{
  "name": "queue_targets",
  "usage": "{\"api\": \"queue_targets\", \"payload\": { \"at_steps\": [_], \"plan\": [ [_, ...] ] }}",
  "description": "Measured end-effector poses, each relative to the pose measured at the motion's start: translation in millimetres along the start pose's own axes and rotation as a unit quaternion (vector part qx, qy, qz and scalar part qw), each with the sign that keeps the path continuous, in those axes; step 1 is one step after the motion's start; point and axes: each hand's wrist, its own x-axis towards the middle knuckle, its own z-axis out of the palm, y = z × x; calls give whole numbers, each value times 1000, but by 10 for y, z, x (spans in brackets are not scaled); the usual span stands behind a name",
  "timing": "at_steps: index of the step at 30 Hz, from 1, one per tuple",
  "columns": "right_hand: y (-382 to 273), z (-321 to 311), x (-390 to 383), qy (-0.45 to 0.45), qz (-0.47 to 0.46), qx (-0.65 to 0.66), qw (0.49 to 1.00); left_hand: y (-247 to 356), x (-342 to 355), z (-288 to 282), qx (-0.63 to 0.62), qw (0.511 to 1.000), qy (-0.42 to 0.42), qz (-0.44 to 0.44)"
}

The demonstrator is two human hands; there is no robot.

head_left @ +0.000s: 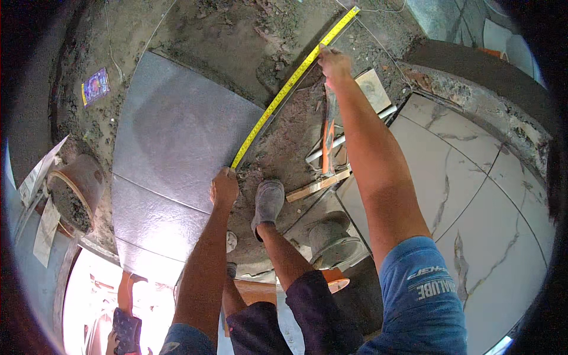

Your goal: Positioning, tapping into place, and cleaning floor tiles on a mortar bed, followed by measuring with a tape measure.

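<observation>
A yellow tape measure blade (288,87) is stretched diagonally over rough grey mortar, along the right edge of a dark grey floor tile (183,106). My left hand (225,188) is closed on the blade's near end, beside the tile's right edge. Farther up, the fingers of my right hand (335,64) pinch the blade, which runs on past them to the far end. Whether the tape's case is in my left hand is hidden. Under my right forearm lies a tool with an orange handle (327,145), next to a white rod (322,152) and a wooden strip (318,186).
White marble-patterned tiles (455,177) cover the right side. A grey bucket (334,242) stands behind my shod foot (269,201); another bucket (94,183) is at left. A purple packet (96,87) lies on the mortar. Strings cross the far area. Another person's legs (125,296) show lower left.
</observation>
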Motion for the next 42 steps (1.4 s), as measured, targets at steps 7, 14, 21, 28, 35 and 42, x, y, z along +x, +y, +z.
{"api": "queue_targets", "payload": {
  "at_steps": [7, 14, 21, 28, 35, 42],
  "plan": [
    [78, -231, 210, 37, -188, -120, 974, 143, 13, 214, -29, 999, -27, -13],
    [-310, -665, 501, 111, -190, -312, 924, 574, -108, 328, -86, 995, -1, 47],
    [-253, -493, 47, 103, -271, -414, 863, 479, -92, 216, -62, 998, -20, 22],
    [46, -322, -2633, 12, -149, -214, 965, 291, -47, 154, -31, 999, -32, -6],
    [-390, -24, -5351, -208, 206, -39, 956, -407, 363, 550, 47, 995, 15, 88],
    [453, 101, -5438, -180, 177, -157, 955, 212, 112, 378, -55, 997, -48, -7]
  ]
}}
